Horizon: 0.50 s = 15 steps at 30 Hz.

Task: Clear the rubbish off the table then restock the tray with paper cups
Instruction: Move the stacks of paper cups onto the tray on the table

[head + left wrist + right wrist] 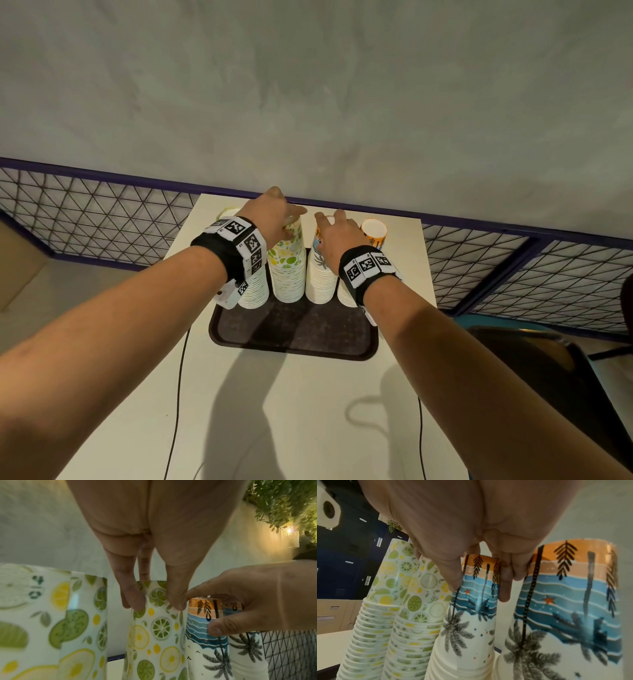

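— Four tall cup stacks stand upside down in a row on the tray (pixel 239 337), at its far end. The left hand (pixel 274 214) pinches the top of a citrus stack (pixel 287 270); the right hand (pixel 337 236) pinches the palm stack (pixel 320 281) beside it.

— Risk?

— They're tall, narrow and crowded. I'd say a sideways nudge on letting go could tip one into its neighbour, or a lift could pull off only the top cups.

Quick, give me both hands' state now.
Left hand: grips the top of a citrus-print cup stack.
Right hand: grips the top of a palm-print cup stack.
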Tool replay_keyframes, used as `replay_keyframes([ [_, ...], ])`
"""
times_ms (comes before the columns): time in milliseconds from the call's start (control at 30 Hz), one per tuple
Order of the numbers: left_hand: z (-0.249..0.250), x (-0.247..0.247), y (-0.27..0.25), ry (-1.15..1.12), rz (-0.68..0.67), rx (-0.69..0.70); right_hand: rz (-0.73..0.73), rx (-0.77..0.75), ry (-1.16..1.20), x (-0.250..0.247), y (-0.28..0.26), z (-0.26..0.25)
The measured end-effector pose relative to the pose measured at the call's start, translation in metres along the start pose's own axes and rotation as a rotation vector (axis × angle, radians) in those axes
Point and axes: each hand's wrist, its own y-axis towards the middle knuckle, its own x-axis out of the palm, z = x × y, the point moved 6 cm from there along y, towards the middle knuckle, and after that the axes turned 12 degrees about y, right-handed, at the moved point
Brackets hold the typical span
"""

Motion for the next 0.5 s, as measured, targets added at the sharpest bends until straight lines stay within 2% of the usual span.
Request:
replay_keyframes([
  [267,-0.004,0.002,-0.012,-0.054,0.063,0.022,0.109,-0.029,-0.226,-0.004,-0.001,-0.005],
  [400,-0.019,0.000,-0.022,-0.065,0.119,-0.003,0.148,-0.037,-0.146,-0.019,-0.003,-0.012],
  [500,-0.042,-0.002,-0.030,0.039,0.132,-0.105,0.161,-0.108,-0.012,-0.033,0.002,-0.028],
])
